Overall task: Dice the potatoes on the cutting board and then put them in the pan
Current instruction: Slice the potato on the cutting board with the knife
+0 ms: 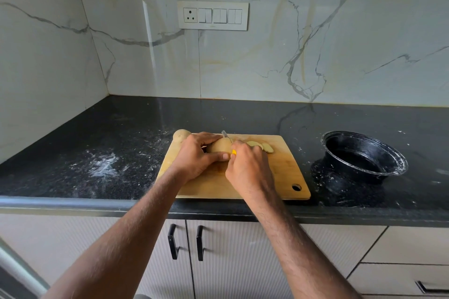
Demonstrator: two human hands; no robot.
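Black speckled surface [121,143] carries a wooden cutting board [279,177]. On it, the left grip [194,155] curls round a tan potato [220,145]; the right grip [247,165] clasps a yellow-handled knife [226,136], blade on the potato. Pale slices [261,146] lie just beyond the right grip. A whole potato [181,135] sits beyond the left grip, a black pan [364,155] well right.

Home kitchen. Black speckled stone table [121,133] along a marble-look tiled wall [315,43], switch panel with socket [213,15] on it. Ribbed pale cabinet doors [230,262] with black handles below, drawers at right. Wooden cutting board [279,172], potato [181,135], black pan [364,155] on top.
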